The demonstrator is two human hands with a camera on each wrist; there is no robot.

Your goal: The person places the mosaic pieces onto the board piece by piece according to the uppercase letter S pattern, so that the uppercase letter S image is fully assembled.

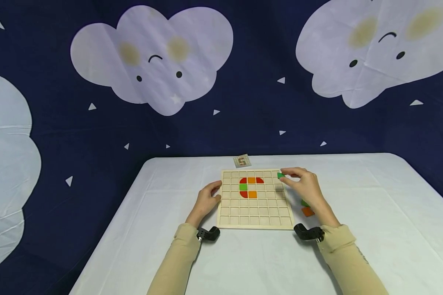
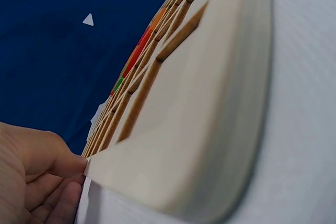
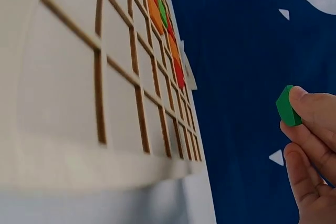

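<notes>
A light wooden grid board (image 1: pixel 254 223) lies on the white table. Set in its cells are rounded red tiles (image 1: pixel 259 180), orange square tiles (image 1: pixel 252 194) and a green square tile (image 1: pixel 243 187), forming an angular curve. My right hand (image 1: pixel 304 184) pinches a small green tile (image 3: pixel 289 107) between thumb and fingertips, above the board's far right corner. At the left edge of the board, my left hand (image 1: pixel 205 200) touches the rim with thumb and fingertips, the fingers loosely bent. The left wrist view shows the thumb (image 2: pixel 58 153) against the board's corner.
A small pattern card (image 1: pixel 242 161) lies behind the board. Right of the board, partly behind the right wrist, are a loose orange tile (image 1: pixel 308 212) and a green tile (image 1: pixel 304 203). A dark blue cloth with clouds (image 1: pixel 155 61) hangs behind the table.
</notes>
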